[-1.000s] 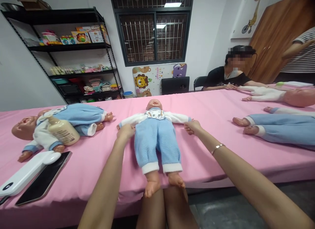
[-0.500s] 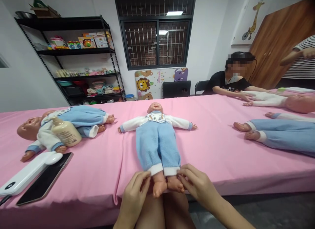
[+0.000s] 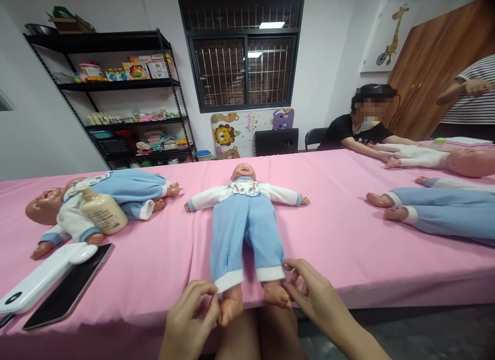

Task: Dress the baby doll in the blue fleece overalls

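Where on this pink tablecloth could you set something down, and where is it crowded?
Bare pink tablecloth stretches between the central doll and the blue-trousered doll at right; another patch lies between the smartphone and the central doll. Crowded: the left end, with pump bottle, close-packed dolls and white device.

Left hand (image 3: 191, 316), right hand (image 3: 319, 295) shifted from arms (image 3: 211, 196) of doll (image 3: 243, 210) to cuffs (image 3: 229, 281) by near edge of tabletop (image 3: 348, 236); legs (image 3: 227, 246) wider apart.

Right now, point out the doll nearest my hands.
The middle doll, arms outspread: the left hand and right hand are at its trouser cuffs; the other dolls lie to either side.
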`<state>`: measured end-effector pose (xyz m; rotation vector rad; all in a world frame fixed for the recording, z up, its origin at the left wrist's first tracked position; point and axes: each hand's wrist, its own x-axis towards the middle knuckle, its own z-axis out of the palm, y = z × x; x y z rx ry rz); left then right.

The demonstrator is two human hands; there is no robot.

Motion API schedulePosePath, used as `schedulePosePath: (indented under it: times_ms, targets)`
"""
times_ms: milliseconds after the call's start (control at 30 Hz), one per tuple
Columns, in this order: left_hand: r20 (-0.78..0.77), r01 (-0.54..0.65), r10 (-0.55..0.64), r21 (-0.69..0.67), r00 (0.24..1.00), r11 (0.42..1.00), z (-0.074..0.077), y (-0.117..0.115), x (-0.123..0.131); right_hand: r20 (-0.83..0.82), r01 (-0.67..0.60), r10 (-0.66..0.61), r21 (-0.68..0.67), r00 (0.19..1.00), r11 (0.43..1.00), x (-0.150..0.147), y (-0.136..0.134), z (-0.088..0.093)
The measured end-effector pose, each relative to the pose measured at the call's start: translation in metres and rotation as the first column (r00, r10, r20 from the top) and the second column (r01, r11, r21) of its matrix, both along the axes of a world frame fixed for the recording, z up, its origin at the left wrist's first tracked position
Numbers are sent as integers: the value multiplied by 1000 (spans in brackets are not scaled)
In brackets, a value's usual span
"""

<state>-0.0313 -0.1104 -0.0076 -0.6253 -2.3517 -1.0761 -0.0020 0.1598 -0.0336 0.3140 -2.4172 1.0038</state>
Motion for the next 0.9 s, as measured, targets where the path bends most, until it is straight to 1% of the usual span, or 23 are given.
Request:
schedulePosePath:
  times_ms: [67,133,167,233,267,333,367,467,500,533,600,633,667,700,733,800,833,867,900]
  targets:
    - [91,-6,4,24,996,1000,-3,2,1,-7,9,-10,-46,1000,999,-4,-4,-8]
    - [156,-6,-1,44,988,999,-5,4,1,-78,0,-7,-95,997,996,-6,-6,-5]
    - [177,-11,1,58,984,998,-6,5,2,-137,4,-20,-114,990,994,-6,-6,0]
    - [205,-26,8,88,979,996,-7,7,2,-275,64,-105,-155,956,986,-6,-2,14]
    - [225,-31,8,101,974,994,-8,7,2,-316,91,-140,-165,938,982,-5,0,21]
    - [283,-28,-5,112,959,993,-9,7,3,-328,109,-155,-156,932,982,-3,6,30]
    - [309,-24,-12,113,951,993,-10,7,3,-310,104,-146,-148,940,983,-2,9,31]
    - [350,-17,-22,109,937,994,-9,6,5,-241,96,-126,-134,962,986,2,17,26]
    - [358,-14,-24,103,933,995,-8,5,7,-205,79,-102,-114,973,990,4,19,22]
    - [374,-9,-27,94,927,996,-7,5,8,-140,42,-52,-79,989,996,6,23,20]
    - [451,46,-72,69,889,997,-1,3,8,66,-77,79,-30,995,997,8,31,22]
    - [504,88,-111,68,857,994,3,2,6,179,-125,131,-45,975,991,6,35,26]
    - [552,122,-143,75,821,990,9,0,1,271,-143,161,-85,949,986,2,39,33]
    - [587,133,-162,92,793,987,16,-1,-6,334,-134,175,-142,926,981,-5,43,42]
    - [604,117,-163,114,780,987,24,-1,-17,365,-96,168,-208,916,973,-16,46,52]
    - [575,-4,-90,160,814,987,39,0,-43,383,52,89,-343,920,938,-47,49,70]
    - [572,-29,-75,171,817,985,46,1,-58,415,133,52,-404,908,905,-66,48,76]
    - [581,-32,-62,150,812,988,50,3,-70,471,185,54,-446,880,876,-85,45,79]
    - [594,-14,-50,103,803,995,52,6,-81,537,210,94,-477,839,854,-105,42,80]
